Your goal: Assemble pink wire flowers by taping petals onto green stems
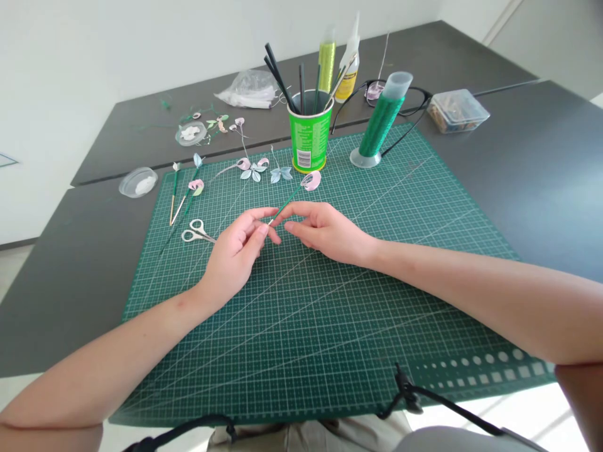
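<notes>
My left hand (238,248) pinches the lower end of a thin stem (289,199) wrapped in green thread, pale at its bottom. At the stem's upper end sits a pink looped petal (311,181), tilted up to the right. My right hand (330,232) is beside it, its index fingertip at the stem near the left fingers and its thumb apart from that finger. Small white-handled scissors (196,231) lie just left of my left hand, their blades partly hidden by it. Beyond the hands lie two blue-grey flowers (254,172) (281,174) with wire stems.
Beneath everything is a green cutting mat (301,326). A green paper cup (309,141) holds dark sticks. Behind stand a green thread spool (382,119), glue bottle (347,75), glasses (418,97) and clear box (458,111). Thread-wrapped flower stems (181,204) and a small dish (138,182) lie left.
</notes>
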A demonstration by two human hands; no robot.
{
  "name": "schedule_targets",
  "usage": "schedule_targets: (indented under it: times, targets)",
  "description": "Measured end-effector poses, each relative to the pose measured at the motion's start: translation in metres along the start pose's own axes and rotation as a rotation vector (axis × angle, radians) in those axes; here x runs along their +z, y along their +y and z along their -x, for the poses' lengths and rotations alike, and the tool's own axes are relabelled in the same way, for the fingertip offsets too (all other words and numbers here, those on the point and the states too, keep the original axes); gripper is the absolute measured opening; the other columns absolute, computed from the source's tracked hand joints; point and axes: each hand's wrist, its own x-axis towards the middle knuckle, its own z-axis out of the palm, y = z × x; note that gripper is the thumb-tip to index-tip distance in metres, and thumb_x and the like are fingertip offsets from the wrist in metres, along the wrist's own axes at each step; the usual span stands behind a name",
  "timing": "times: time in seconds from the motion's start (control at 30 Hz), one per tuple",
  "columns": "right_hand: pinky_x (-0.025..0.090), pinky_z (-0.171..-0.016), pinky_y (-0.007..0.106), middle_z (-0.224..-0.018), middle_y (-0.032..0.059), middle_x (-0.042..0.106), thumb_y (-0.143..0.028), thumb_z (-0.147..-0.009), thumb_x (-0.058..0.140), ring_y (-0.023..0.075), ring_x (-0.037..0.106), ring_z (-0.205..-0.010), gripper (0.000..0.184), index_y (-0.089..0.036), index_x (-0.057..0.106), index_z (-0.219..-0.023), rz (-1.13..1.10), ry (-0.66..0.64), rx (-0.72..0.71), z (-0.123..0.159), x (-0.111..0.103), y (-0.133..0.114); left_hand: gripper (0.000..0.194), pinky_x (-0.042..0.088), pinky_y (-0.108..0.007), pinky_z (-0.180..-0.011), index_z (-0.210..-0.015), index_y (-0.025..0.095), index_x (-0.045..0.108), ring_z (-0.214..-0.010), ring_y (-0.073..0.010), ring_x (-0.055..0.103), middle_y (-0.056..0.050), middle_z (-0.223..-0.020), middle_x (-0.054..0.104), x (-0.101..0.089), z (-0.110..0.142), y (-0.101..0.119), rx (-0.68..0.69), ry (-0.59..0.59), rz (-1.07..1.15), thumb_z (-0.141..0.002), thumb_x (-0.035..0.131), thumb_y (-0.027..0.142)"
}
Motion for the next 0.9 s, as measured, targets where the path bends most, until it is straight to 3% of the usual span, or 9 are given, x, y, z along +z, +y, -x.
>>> schedule_targets:
  times: [0.1,0.27,0.6,0.9]
  targets:
    - [0.019,-0.037,0.017,-0.045,-0.0130,0.033,-0.006,-0.102,0.052,0.0050,0.024,-0.041,0.022,-0.012,0.072,-0.108,0.023,0.016,-0.040,-0.002,-0.002,0.003,0.037,0.043,-0.025,-0.048,-0.138,0.015,0.061,-0.054,-0.0107,0.048,-0.003,-0.092,0.075,-0.001,-0.002,0.000,-0.016,-0.033,-0.013,-0.106,0.052,0.031]
    - [0.019,-0.038,0.018,-0.047,-0.0116,0.035,-0.009,-0.100,0.054,0.0044,0.026,-0.041,0.023,-0.010,0.077,-0.105,0.032,0.022,-0.088,-0.005,-0.005,0.007,0.034,0.057,-0.026,-0.065,-0.133,0.016,0.066,-0.064,-0.0124,0.066,-0.004,-0.095,0.079,-0.005,-0.004,-0.001,-0.022,-0.069,-0.118,-0.107,0.053,0.033]
    - [0.022,-0.040,0.019,-0.050,-0.0098,0.038,-0.008,-0.096,0.054,0.0046,0.029,-0.044,0.026,-0.009,0.080,-0.102,-0.019,0.015,-0.108,-0.005,-0.005,0.010,0.029,0.059,-0.029,-0.074,-0.116,0.020,0.074,-0.070,-0.0156,0.074,-0.003,-0.091,0.082,-0.011,-0.003,0.002,0.023,-0.069,-0.346,-0.109,0.051,0.037]
    - [0.023,-0.042,0.022,-0.052,-0.0099,0.039,-0.015,-0.095,0.059,0.0044,0.029,-0.046,0.026,-0.009,0.082,-0.107,0.005,0.034,-0.138,-0.004,-0.005,0.012,0.034,0.063,-0.026,-0.069,-0.100,0.018,0.077,-0.071,-0.0163,0.077,-0.005,-0.086,0.082,-0.013,-0.004,0.006,-0.062,-0.097,-0.217,-0.109,0.053,0.041]
